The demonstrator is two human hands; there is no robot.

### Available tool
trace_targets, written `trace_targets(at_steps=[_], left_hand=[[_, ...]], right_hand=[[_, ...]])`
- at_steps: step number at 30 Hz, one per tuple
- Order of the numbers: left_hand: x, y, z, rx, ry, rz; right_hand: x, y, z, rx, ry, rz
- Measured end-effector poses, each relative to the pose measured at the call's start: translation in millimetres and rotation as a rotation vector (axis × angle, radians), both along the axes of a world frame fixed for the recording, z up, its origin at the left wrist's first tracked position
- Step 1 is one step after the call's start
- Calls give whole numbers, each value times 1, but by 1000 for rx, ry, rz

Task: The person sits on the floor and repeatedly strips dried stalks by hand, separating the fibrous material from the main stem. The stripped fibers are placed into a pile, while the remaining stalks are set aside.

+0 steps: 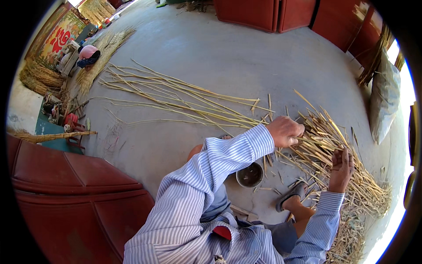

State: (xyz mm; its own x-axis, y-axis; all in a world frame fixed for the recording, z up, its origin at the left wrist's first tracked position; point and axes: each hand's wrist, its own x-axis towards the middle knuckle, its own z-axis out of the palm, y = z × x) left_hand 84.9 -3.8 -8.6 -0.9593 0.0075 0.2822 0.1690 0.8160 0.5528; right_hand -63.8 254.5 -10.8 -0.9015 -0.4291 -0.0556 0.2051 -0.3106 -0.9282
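Observation:
My left hand [285, 131] is closed, knuckles up, over the upper left part of a heap of short cut reed pieces [332, 145]. A thin reed stalk [306, 139] shows at its fingers and points toward my right hand. My right hand [342, 169] is raised over the heap's near side with its fingers curled in; what they pinch, if anything, is hidden against the similar stalks behind. Long pale reed stalks [189, 97] lie spread on the floor to the left of the left hand.
A round metal bowl [249, 175] with dark contents stands between my feet. Red panels [83, 193] rise at the near left, others [247, 15] at the back. A pale sack [385, 99] leans at the right. Far left, a person [89, 55] bends beside a woven reed mat [107, 48].

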Motion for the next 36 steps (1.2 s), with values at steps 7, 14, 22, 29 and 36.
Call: trace_targets(at_steps=[7,14,22,29,36], left_hand=[[47,-61,-20,-256,-52,124],[91,-92,-25,-297,-80,230],[129,-125,2,-672,-225,578],[111,-81,-21,-517,-288,383],[114,-63,-53,-481,-39,177]], right_hand=[[-97,87,-40,35,-130,-251],[-79,75,-76,200,-358,-87],[6,-65,-117,110,-567,343],[110,-243,-126,256,-548,648],[115,-187,-17,20,-197,436]])
